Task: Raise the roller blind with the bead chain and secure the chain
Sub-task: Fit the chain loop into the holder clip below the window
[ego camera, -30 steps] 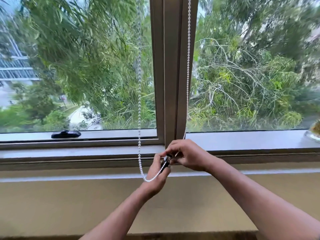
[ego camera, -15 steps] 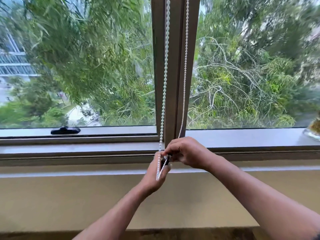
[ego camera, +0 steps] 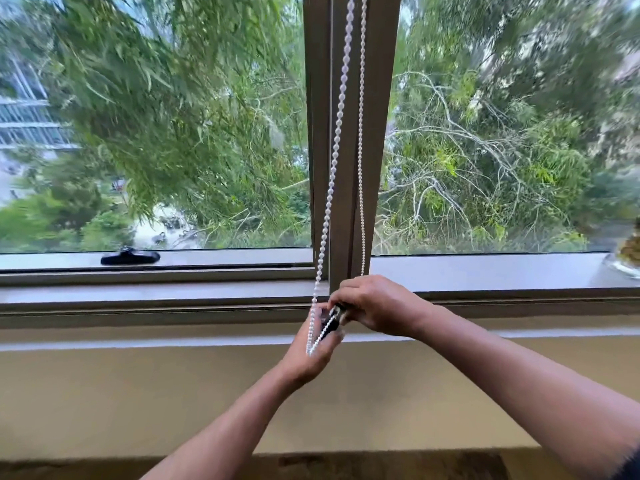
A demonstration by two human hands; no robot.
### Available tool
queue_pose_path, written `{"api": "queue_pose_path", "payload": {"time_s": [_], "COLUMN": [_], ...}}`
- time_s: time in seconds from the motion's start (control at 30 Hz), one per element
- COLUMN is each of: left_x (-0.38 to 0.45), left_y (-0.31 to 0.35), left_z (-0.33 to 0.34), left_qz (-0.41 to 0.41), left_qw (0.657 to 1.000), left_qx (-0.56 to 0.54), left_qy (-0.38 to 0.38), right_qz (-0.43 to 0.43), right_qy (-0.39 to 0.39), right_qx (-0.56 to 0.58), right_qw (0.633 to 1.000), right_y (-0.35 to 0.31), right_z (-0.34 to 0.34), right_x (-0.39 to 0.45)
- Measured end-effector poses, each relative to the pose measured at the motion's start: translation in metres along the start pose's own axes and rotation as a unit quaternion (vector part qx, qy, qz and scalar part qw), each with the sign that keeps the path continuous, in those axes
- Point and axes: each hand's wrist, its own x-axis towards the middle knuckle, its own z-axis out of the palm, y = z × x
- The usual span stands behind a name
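Note:
A white bead chain (ego camera: 337,133) hangs in two strands in front of the brown window post (ego camera: 377,133). Its bottom loop ends in a narrow V at my left hand (ego camera: 311,355), just below the sill. A small black clip (ego camera: 330,323) sits on the chain between both hands. My left hand is closed under the clip and the loop. My right hand (ego camera: 377,308) is closed over the clip's top, where the right strand runs into it. The blind itself is out of view above.
A grey window sill (ego camera: 485,271) runs across the frame, above a beige wall (ego camera: 138,393). A black window handle (ego camera: 130,257) lies on the left sill. A small plant in a glass dish (ego camera: 628,258) stands at the far right.
The left strand, which hung slack far out to the left with a wide loop, has swung in next to the right strand. The loop is now a tight V. Both hands stay at the clip.

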Motion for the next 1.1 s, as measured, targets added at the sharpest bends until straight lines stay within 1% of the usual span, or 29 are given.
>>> {"api": "queue_pose_path", "payload": {"time_s": [0.1, 0.23, 0.37, 0.47, 0.53, 0.6, 0.7, 0.77, 0.87, 0.97, 1.03, 1.1], "left_x": [0.003, 0.005, 0.007, 0.01, 0.01, 0.012, 0.013, 0.013, 0.014, 0.014, 0.013, 0.013], "left_y": [0.002, 0.001, -0.002, 0.002, 0.006, 0.004, 0.0, -0.003, -0.004, -0.008, -0.012, -0.015], "left_z": [0.007, 0.013, 0.013, 0.015, 0.017, 0.018, 0.021, 0.024, 0.032, 0.039, 0.041, 0.041], "left_qz": [-0.025, -0.026, -0.027, -0.032, -0.026, -0.017, -0.027, -0.025, -0.019, -0.029, -0.041, -0.058], "left_qw": [1.0, 0.999, 0.997, 0.998, 0.998, 0.998, 0.997, 0.997, 0.996, 0.994, 0.993, 0.994], "left_qx": [-0.001, 0.028, 0.044, 0.053, 0.043, 0.036, 0.042, 0.039, 0.048, 0.075, 0.084, 0.078], "left_qy": [0.018, 0.036, 0.055, 0.032, 0.03, 0.044, 0.061, 0.068, 0.078, 0.075, 0.067, 0.047], "right_qz": [-0.007, 0.002, 0.029, 0.062, 0.088, 0.118, 0.147, 0.168, 0.21, 0.252, 0.275, 0.291], "right_qy": [-0.014, -0.033, -0.038, -0.03, -0.015, 0.009, 0.061, 0.075, 0.1, 0.152, 0.174, 0.176], "right_qx": [-0.031, -0.043, -0.021, 0.03, 0.061, 0.098, 0.168, 0.194, 0.193, 0.188, 0.188, 0.186], "right_qw": [0.999, 0.999, 0.999, 0.997, 0.994, 0.988, 0.973, 0.964, 0.953, 0.937, 0.927, 0.922], "right_y": [0.003, 0.006, 0.008, 0.011, 0.012, 0.011, 0.01, 0.01, 0.008, 0.001, -0.003, -0.005], "right_z": [-0.001, 0.0, 0.007, 0.012, 0.017, 0.026, 0.042, 0.051, 0.064, 0.079, 0.089, 0.097], "right_x": [0.0, 0.0, -0.001, -0.002, -0.003, -0.006, -0.011, -0.016, -0.023, -0.028, -0.032, -0.037]}}
